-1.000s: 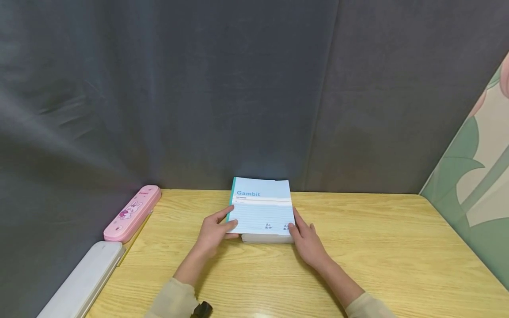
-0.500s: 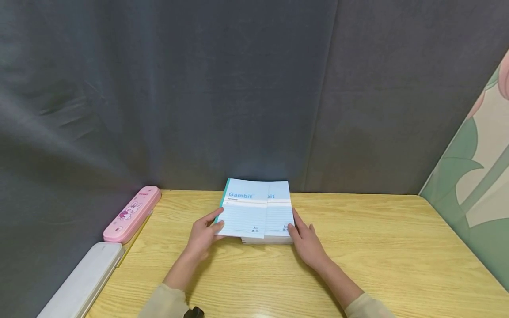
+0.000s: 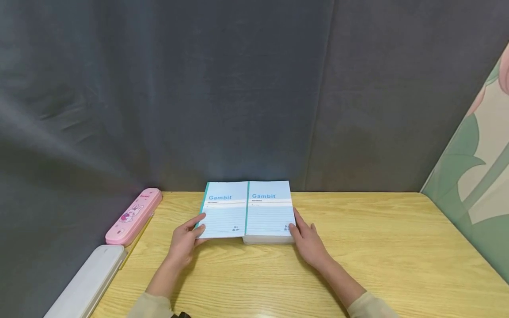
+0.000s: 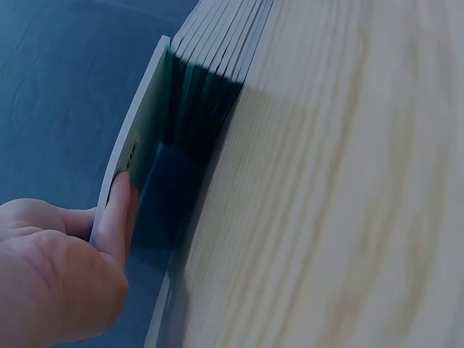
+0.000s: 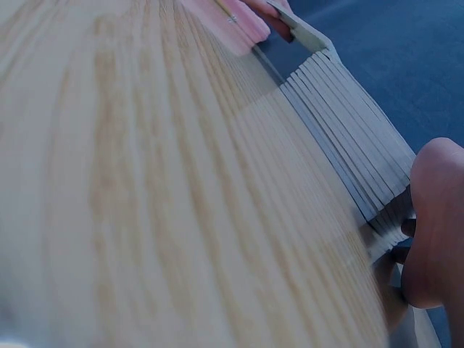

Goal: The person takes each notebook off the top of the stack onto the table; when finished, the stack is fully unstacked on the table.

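Observation:
In the head view my left hand (image 3: 184, 243) pinches the left edge of a light blue Gambit notebook (image 3: 223, 216), thumb on the cover and fingers beneath. The left wrist view shows that notebook (image 4: 134, 130) held off the table, its inner edge at the top of the stack. Beside it stands a thick stack of notebooks (image 3: 267, 239), topped by a matching cover with a green spine. My right hand (image 3: 310, 245) holds the stack's right side, thumb at the front corner of the top cover. The right wrist view shows several page blocks in the stack (image 5: 355, 138).
A pink pencil case (image 3: 133, 216) with a rabbit print lies at the table's left edge, and a white case (image 3: 89, 280) lies nearer. The wooden table (image 3: 377, 247) meets a dark curtain (image 3: 238, 97) at the back. A patterned wall (image 3: 485, 176) borders the right.
My left hand has drawn the top notebook leftward off the stack, uncovering the notebook below with its green spine. My right hand has stayed at the stack's right side.

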The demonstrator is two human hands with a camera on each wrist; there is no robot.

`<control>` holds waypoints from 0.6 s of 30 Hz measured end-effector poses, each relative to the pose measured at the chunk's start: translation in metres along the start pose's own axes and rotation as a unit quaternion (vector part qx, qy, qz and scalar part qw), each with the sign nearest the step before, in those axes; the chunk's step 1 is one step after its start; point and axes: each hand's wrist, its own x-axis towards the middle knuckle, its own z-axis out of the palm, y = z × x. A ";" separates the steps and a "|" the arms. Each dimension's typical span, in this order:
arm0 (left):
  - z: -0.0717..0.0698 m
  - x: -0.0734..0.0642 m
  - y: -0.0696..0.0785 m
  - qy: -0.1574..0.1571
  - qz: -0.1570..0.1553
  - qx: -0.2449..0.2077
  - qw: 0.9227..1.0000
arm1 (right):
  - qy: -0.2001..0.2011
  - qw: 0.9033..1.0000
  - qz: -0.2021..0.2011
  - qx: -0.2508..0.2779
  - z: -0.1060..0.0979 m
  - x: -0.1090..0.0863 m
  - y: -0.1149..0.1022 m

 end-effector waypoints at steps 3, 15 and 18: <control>-0.011 0.002 -0.002 0.022 -0.003 0.006 1.000 | 0.000 1.000 -0.001 0.002 0.002 0.001 0.000; -0.054 0.004 -0.011 0.045 -0.027 0.041 0.998 | -0.005 1.000 0.002 0.000 0.002 -0.001 -0.001; -0.061 0.008 -0.011 0.035 -0.028 0.049 0.998 | -0.004 1.000 0.005 -0.002 0.000 0.000 -0.001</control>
